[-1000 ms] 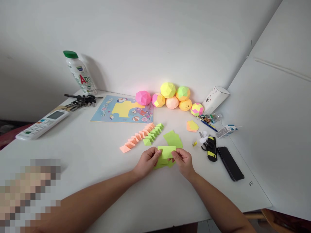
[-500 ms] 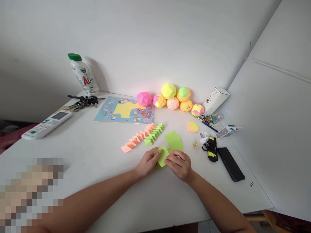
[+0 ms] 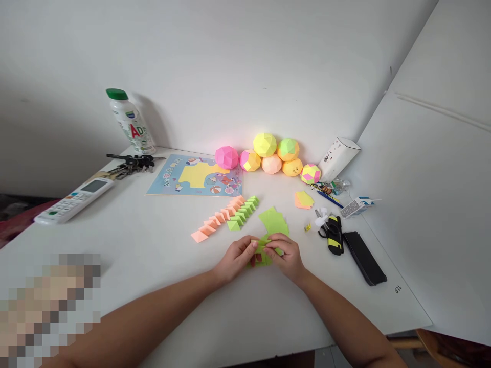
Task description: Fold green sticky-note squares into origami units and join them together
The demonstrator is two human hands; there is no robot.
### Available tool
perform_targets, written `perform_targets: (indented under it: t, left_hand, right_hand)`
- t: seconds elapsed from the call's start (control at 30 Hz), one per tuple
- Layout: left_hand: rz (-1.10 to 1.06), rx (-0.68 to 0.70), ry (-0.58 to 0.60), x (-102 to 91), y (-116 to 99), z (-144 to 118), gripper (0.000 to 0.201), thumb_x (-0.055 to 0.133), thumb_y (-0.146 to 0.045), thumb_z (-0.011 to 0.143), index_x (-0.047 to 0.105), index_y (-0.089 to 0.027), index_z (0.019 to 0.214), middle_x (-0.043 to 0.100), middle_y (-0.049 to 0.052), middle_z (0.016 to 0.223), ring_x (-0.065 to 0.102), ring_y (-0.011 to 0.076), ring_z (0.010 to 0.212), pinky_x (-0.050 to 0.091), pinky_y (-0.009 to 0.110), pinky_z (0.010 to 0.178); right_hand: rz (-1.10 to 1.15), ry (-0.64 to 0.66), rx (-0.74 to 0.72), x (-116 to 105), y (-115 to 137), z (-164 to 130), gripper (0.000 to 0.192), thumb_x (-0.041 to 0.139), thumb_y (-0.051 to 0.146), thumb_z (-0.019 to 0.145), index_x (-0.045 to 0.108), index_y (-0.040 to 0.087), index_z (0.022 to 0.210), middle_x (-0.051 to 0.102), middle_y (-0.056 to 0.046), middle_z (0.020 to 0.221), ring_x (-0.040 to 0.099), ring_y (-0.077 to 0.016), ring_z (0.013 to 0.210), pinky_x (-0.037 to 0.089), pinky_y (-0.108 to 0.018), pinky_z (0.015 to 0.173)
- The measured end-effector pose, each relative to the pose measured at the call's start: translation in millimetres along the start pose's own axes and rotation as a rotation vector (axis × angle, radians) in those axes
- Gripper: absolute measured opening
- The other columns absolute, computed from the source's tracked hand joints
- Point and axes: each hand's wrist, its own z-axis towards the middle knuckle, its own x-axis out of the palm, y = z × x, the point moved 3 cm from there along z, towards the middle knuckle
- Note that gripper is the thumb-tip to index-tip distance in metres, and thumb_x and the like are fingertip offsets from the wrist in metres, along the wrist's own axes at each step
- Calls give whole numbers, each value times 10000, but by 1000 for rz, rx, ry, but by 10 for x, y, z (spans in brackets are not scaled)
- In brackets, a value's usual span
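While seen nearly edge-on, held over loose green sheets (image 3: 274, 223) on the white surface (image 3: 192, 306): a green paper slip (image 3: 261, 242), pinched at both ends — left end in the grip of the left hand (image 3: 238, 257), right end in that of the right hand (image 3: 286, 254). Beyond and leftward, side by side: rows of folded peach units (image 3: 220, 217) and folded green units (image 3: 242, 212). Farther back, near the wall (image 3: 264, 66) — faceted paper balls (image 3: 264, 145). Far right: a black smartphone (image 3: 365, 258).

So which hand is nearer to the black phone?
Right. The right hand is to the left of the black phone, not touching it; the left hand is farther left, beyond the right hand.
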Motion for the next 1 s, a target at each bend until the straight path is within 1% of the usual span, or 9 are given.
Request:
perform_targets:
  t: [0.1,0.2,0.33,0.43,0.63,0.73,0.8,0.9,1.0]
  left_hand:
    - [-37,13,-18,-3,38,12,357,527,-467,807,525,-166,999,613,19,760,559,127,629,462,253,608]
    - [2,14,-9,0,88,28,348,513,-461,816,550,-161,990,622,24,764,554,118,607,462,248,595]
    - [106,23,10,-1,124,33,362,476,-458,833,570,-173,1035,633,19,734,574,136,629,459,250,585]
    - [187,41,-1,-4,121,30,363,473,-452,831,576,-179,1046,631,18,732,585,150,666,463,252,597]
    - [269,52,-16,-2,103,36,319,465,-411,835,599,-168,993,605,6,683,535,131,594,440,233,559]
    - [296,55,-6,6,86,38,302,454,-386,840,602,-163,980,592,-1,658,540,137,607,434,234,569]
    - [320,57,5,14,71,36,299,440,-378,846,603,-162,972,576,-5,648,525,135,600,416,227,551]
    - [367,62,16,20,53,30,305,423,-383,851,608,-161,946,528,-17,615,460,121,557,368,216,506]
    - [418,73,24,21,41,24,318,414,-403,851,612,-161,911,458,-31,575,397,114,531,324,209,480]
  right_hand:
    - [8,-25,61,-6,-28,-4,77,617,203,783,647,177,718,597,-43,712,581,-140,626,506,-251,528]
    - [38,-11,99,4,-35,-6,71,607,207,787,651,179,739,589,-43,741,568,-128,610,499,-242,505]
    - [65,9,111,11,-37,-6,93,584,211,801,660,177,761,602,-74,844,594,-149,700,504,-251,536]
    - [62,11,139,13,-54,-10,90,597,225,794,661,179,749,608,-59,784,578,-138,645,489,-248,519]
    - [41,11,187,20,-62,-20,96,615,232,780,649,174,712,610,-34,665,544,-129,577,452,-242,492]
    - [32,26,171,20,-57,-19,84,606,213,787,648,175,725,604,-30,648,534,-127,570,442,-243,490]
    - [35,33,126,18,-51,-17,75,596,200,793,654,176,752,605,-38,677,541,-129,587,448,-244,494]
    - [38,34,61,16,-42,-16,81,587,198,800,664,178,782,607,-54,732,562,-137,622,462,-246,502]
    - [24,36,44,20,-34,-15,90,583,211,807,664,185,778,607,-45,694,555,-135,602,461,-247,502]
